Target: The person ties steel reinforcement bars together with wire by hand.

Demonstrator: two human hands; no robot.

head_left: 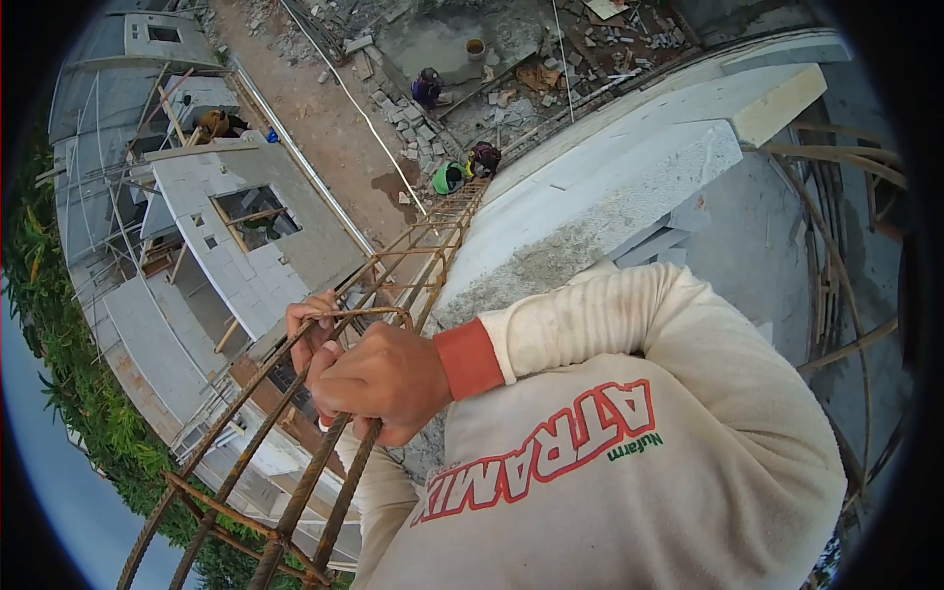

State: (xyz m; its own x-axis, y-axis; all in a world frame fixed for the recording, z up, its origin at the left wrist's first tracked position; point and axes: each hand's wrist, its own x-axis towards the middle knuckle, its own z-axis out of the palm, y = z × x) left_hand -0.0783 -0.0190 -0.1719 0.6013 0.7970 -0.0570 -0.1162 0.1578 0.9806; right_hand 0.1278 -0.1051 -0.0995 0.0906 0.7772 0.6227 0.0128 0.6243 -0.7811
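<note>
1. Gripping the rebar cage with both hands; the view looks steeply down from a height over a building site.
2. Right hand: fingers curled shut around one long rusty bar, knuckles facing the camera, red cuff at the wrist, cream sleeve behind it.
3. Left hand: partly hidden behind the right, fingers wrapped over a neighbouring bar just beside a bent tie.
4. Cage runs from the lower left edge up past the hands along the rim of a concrete slab.
5. Cream shirt with red lettering fills the lower right.
6. Far below: two crouching workers near the cage's far end, a third among rubble, block walls at left.
</note>
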